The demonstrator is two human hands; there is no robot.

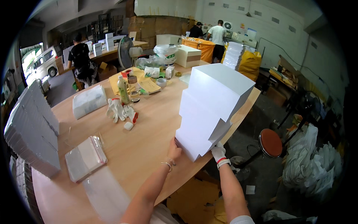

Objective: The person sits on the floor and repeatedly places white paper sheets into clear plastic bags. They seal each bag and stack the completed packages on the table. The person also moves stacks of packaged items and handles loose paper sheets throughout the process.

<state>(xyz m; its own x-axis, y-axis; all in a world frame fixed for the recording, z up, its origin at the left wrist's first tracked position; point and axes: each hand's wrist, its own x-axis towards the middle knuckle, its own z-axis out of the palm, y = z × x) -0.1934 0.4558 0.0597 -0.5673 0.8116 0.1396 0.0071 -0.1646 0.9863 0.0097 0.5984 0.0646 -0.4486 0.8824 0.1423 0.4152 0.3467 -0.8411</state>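
The table [145, 149] extended forward and left of the grip. The white stack [209, 106], stepped at its sides and wider at the top, stood tilted between the person's two hands near the table's right edge; whether its base bore on the table could not be confirmed. A second stack [31, 128], also white, stood well left of the grip. Nearer, left of the grip, lay a clear plastic sheet [106, 192] and, just beyond it, a bundle of clear bags [85, 158]. The bare left hand [173, 150] was closed on the stack's lower left edge; the gloved right hand [218, 152] gripped its lower right side (fingers of both were partly hidden). Loose gloves [121, 111] lay ahead and left of the grip, with a small white lump [128, 126] just beside them.

In the inspector's judgement, the step in hand was handling and steadying the stack by its lower part. The next move called for even pressure from both hands and a check on the tilt, since the upper layers lacked side support.
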